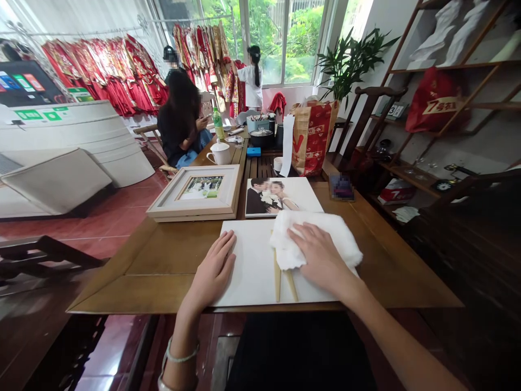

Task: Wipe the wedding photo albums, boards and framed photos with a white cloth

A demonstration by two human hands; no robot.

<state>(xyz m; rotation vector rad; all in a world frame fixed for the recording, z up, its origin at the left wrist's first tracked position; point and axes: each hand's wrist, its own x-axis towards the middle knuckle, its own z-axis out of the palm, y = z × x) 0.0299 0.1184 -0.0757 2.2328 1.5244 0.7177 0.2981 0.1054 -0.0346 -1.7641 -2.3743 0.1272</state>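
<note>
On the near part of the table lies a white panel (248,263), flat, with two narrow beige tapering strips (277,279) on it; whether they are printed or loose I cannot tell. My left hand (214,269) rests on the panel's left edge, fingers stretched out and holding nothing. Over the panel's right side, my right hand (319,255) lies on a bunched white cloth (342,236), its fingers spread and pressed onto it. The cloth covers the strips' upper ends. Just beyond the panel are a photo print (299,195) of a couple and a pale framed picture (195,190).
The wooden table (163,255) also bears a white lidded mug (220,153), a green-labelled bottle (218,125), a blue box (254,152), and a red-and-brown paper bag (313,138). A seated person (179,119) is at the far left; racks of red garments (109,76) stand behind.
</note>
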